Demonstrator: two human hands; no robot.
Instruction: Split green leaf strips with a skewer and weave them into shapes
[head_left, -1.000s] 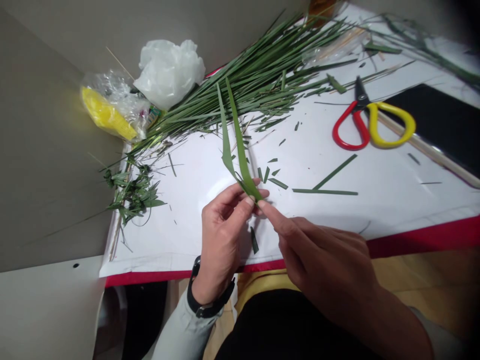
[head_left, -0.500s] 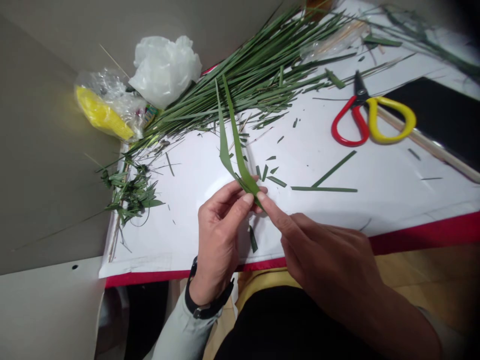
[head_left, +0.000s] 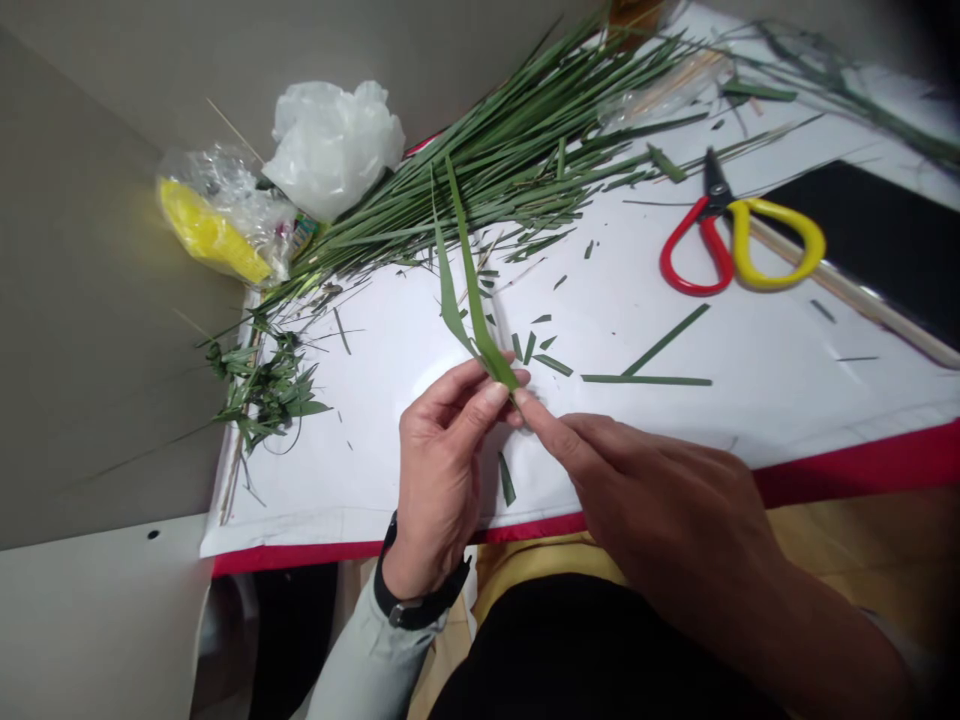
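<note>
Right hand (head_left: pixel 667 490): index fingertip against the lower end of the green leaf strips (head_left: pixel 484 335); thumb hidden, so I cannot tell whether it pinches.
Left hand (head_left: pixel 442 450): thumb and fingers clamped on that same end.
Strips: held over the white table (head_left: pixel 360 450), tips pointing away; the step looks like shaping the gathered end, and the next move probably calls for a firm left pinch.
Cut scraps (head_left: pixel 554 365): just beyond the hands.
Scissors (head_left: pixel 720 197): farther right, untouched.
Leaf bundle (head_left: pixel 510 130): across the far side.
</note>
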